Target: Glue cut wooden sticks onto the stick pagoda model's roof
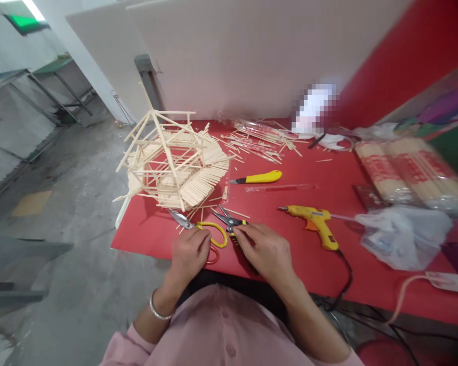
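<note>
On the red table (267,213), my left hand (191,249) rests over scissors with yellow and red handle loops (218,234). Its fingers are curled together, and what they grip, if anything, is hidden. My right hand (265,249) lies on dark-handled pliers (229,221), with fingers bent and thumb and forefinger close at the handle; the palm side is hidden. Beyond my left hand stands a model framework of thin wooden sticks (168,157). A yellow utility knife (263,177) lies past the pliers, and a yellow glue gun (316,221) is right of my right hand.
Loose sticks and wrappers (259,140) lie along the back, near the wall. Packs of sticks (416,168) and a clear plastic bag (404,236) occupy the right side. A black cord (347,279) hangs over the front edge. A grey chair (19,269) stands left.
</note>
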`<state>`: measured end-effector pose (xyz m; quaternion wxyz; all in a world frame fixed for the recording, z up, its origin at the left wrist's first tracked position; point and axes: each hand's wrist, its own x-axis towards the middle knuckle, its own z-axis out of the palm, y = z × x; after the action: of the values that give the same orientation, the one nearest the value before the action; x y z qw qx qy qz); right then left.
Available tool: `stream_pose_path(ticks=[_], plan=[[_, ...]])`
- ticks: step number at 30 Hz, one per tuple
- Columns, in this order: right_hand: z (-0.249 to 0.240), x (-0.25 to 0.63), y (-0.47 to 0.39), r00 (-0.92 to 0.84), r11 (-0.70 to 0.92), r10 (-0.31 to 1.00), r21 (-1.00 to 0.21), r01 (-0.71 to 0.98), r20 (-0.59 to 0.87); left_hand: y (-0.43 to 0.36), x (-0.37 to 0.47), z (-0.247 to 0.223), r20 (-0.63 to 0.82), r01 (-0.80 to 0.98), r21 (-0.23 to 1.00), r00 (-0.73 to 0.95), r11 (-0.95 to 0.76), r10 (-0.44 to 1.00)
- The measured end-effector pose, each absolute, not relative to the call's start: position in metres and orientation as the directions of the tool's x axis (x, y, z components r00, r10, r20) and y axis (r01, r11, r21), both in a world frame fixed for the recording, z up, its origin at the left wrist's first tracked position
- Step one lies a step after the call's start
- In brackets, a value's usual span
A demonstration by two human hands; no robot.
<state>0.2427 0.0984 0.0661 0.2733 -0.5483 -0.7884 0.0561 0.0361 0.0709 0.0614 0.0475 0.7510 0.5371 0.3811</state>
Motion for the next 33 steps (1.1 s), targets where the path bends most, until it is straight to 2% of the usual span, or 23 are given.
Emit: stream_pose_path(ticks=[4,8,13,20,26,30,33], plan=[[0.071,0.262,0.094,-0.212,0.312,0.938,-0.405,0.859,0.274,0.070,0.049,0.068,0.551,0.679,0.514,0.206,-0.524,0.808],[0.081,0.264,0.103,-0.224,0.267,0.962,-0.389,0.882,0.154,0.066,0.055,0.067,0.563,0.665,0.517,0.209,-0.539,0.799],[0.095,0.235,0.165,-0.309,0.280,0.949,-0.288,0.916,-0.058,0.064,0.060,0.070,0.529,0.608,0.597,0.192,-0.523,0.827],[0.085,0.202,0.227,-0.380,0.326,0.911,-0.282,0.902,-0.159,0.059,0.055,0.071,0.519,0.572,0.651,0.144,-0.499,0.843],[0.075,0.208,0.229,-0.375,0.290,0.916,-0.413,0.863,-0.141,0.060,0.049,0.065,0.508,0.551,0.683,0.112,-0.479,0.854],[0.069,0.218,0.232,-0.361,0.245,0.927,-0.566,0.787,-0.100,0.061,0.053,0.065,0.492,0.517,0.716,0.101,-0.468,0.865],[0.070,0.230,0.223,-0.349,0.181,0.932,-0.708,0.682,-0.098,0.062,0.054,0.067,0.439,0.460,0.788,0.045,-0.409,0.897]])
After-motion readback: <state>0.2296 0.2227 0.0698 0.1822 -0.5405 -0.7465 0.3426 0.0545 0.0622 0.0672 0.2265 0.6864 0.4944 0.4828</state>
